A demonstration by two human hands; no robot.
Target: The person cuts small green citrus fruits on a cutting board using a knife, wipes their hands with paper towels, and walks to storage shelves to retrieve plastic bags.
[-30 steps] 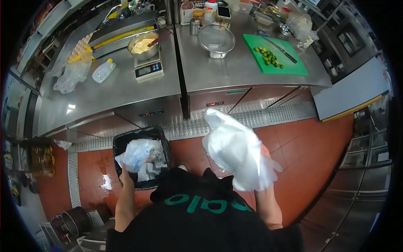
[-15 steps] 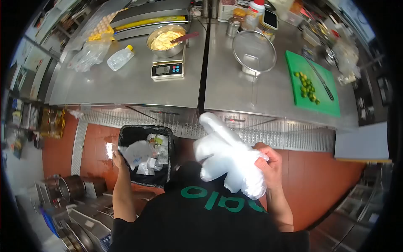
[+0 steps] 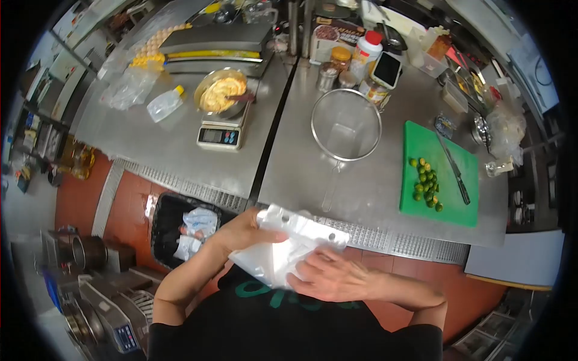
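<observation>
A bundle of clear plastic that looks like disposable gloves [image 3: 271, 256], with a header strip and two punched holes, is between my hands in front of my chest. My left hand [image 3: 245, 231] pinches its left end, thumb on top. Curled fingers of my right hand [image 3: 331, 275] press on its right side. Below and left of my left hand stands a black-lined bin [image 3: 161, 231] with a crumpled white plastic wrapper [image 3: 200, 221] inside.
On the steel counter stand a scale [image 3: 218, 137] with a bowl of yellow cream [image 3: 224, 95], a sieve [image 3: 346, 129] and a green cutting board [image 3: 415, 201]. Cut green limes [image 3: 428, 185] and a knife [image 3: 459, 177] lie on the board. Bottles and jars stand behind.
My left hand has come from beside the bin to the bundle, and my right hand has moved left with it. The white wrapper now lies inside the bin. The view has shifted.
</observation>
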